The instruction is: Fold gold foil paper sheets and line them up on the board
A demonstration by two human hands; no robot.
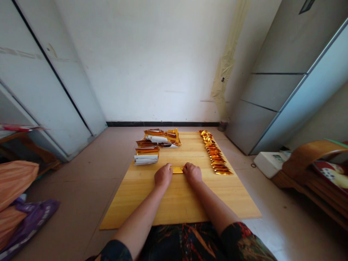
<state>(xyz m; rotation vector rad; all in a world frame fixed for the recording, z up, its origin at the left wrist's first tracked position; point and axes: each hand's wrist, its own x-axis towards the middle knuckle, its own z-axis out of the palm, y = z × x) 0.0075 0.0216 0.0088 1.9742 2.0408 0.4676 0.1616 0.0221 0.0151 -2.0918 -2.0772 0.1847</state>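
Observation:
Between my two hands a strip of shiny gold foil (178, 170) is held level, low over the middle of the wooden board (174, 203). My left hand (163, 175) is closed on its left end, and my right hand (193, 173) is closed on its right end; the fingers hide both ends. Beyond my left hand lie flat gold and white foil sheets (148, 150) in loose stacks. To the right of my right hand runs a row of several folded gold foil pieces (217, 157), set close together along the board's right side.
A white wall (163, 65) rises behind the board. At the right stand a grey refrigerator (272, 79), a white box (268, 163) and a wooden chair (312, 181). Orange and purple bags (35, 217) lie at the left, near a white cabinet (40, 72).

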